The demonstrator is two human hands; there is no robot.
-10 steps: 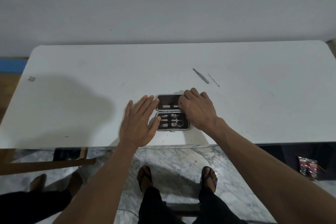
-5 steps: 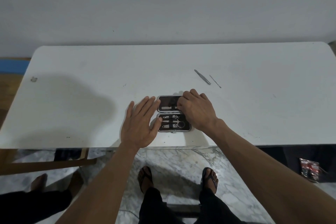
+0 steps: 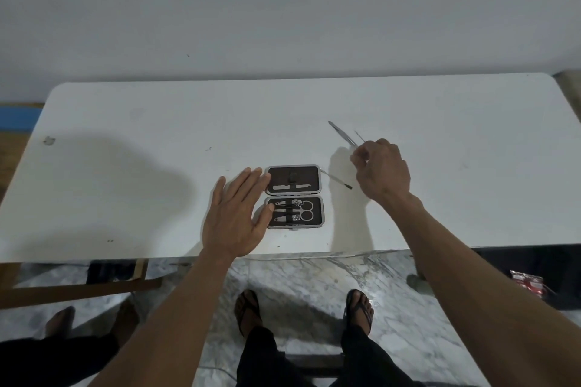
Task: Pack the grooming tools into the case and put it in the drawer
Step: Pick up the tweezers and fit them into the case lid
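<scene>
The grooming case (image 3: pixel 295 197) lies open near the front edge of the white surface (image 3: pixel 125 166), scissors (image 3: pixel 305 210) and clippers strapped in its near half. The left hand (image 3: pixel 234 217) rests flat, fingers spread, touching the case's left side and holding nothing. The right hand (image 3: pixel 382 168) hovers toward the back edge, fingers curled at the tweezers (image 3: pixel 342 132) and a thin pick (image 3: pixel 359 135); whether they grip either cannot be told. A black-tipped tool (image 3: pixel 338 181) lies just beside the case's right side.

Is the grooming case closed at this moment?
No, the case lies open flat on the white table, with scissors and other tools strapped in its near half.
</scene>
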